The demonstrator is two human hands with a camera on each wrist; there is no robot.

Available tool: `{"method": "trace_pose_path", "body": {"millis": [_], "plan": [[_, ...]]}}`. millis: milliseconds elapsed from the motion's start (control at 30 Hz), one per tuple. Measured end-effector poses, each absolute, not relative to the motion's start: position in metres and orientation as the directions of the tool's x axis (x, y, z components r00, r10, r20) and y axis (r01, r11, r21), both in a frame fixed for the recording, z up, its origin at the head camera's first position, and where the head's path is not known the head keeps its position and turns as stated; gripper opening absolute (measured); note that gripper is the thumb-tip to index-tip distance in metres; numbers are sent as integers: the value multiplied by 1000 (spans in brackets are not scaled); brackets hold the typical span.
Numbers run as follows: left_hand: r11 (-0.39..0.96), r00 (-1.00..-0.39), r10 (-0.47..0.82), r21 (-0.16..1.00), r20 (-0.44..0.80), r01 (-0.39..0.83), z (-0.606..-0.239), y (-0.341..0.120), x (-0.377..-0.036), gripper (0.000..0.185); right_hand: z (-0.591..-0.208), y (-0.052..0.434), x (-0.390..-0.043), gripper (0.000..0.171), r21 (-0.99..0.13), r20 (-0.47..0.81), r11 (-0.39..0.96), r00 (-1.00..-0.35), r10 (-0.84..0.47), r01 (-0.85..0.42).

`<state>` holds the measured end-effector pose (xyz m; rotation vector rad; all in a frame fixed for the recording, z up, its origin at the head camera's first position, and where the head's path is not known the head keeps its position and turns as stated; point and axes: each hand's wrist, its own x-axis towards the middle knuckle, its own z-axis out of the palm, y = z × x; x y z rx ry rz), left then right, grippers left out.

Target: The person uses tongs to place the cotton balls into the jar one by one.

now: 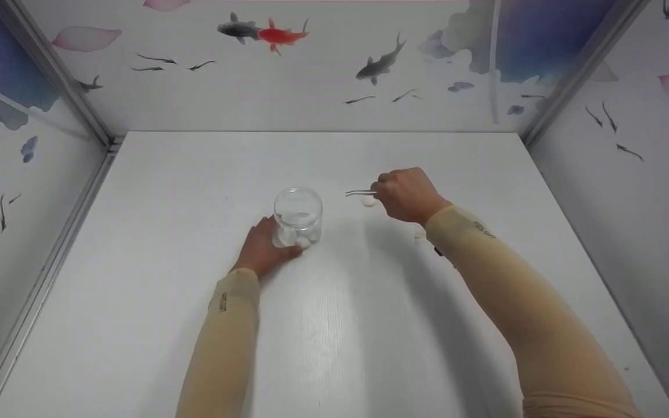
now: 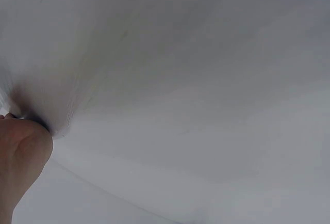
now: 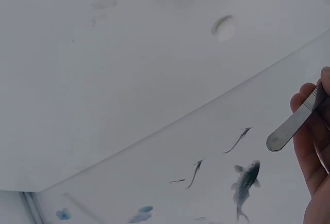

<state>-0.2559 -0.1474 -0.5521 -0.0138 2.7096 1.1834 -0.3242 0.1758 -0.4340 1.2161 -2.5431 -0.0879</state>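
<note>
left hand (image 1: 262, 249) curled, right hand (image 1: 409, 194) pinching

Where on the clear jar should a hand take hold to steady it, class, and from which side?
Low on the jar's round wall, from the near left, as the left hand does: the open mouth stays free for the tweezers on its right.

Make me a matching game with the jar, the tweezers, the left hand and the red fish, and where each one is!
Things:
1. glass jar
2. tweezers
3. left hand
4. red fish

Places:
a. painted on the back wall
b. pinched in the right hand
c. standing on the white table, white pieces inside
d. resting against the jar's base

Pairs: 1-c, 2-b, 3-d, 4-a
</note>
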Motion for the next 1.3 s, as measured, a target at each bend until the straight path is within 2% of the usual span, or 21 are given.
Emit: {"method": "trace_pose_path", "body": {"millis": [367,667,933,1300], "plan": [[672,-976,47,730,-211,-125,-552,-148,-254,108,-462,213,-337,5,123,225,714,-682,-696,-689],[676,-977,43,726,-207,-123,-552,-147,-256,108,-478,221,-344,8,121,171,758,-739,-652,-641],[681,-982,62,727,-179,-89,-554,-149,-260,109,-484,217,-347,7,124,139,777,-764,-630,-618],[688,-976,38,714,-214,-130,-549,-147,-255,107,-496,219,-357,11,130,139,786,-774,-618,-605]]}}
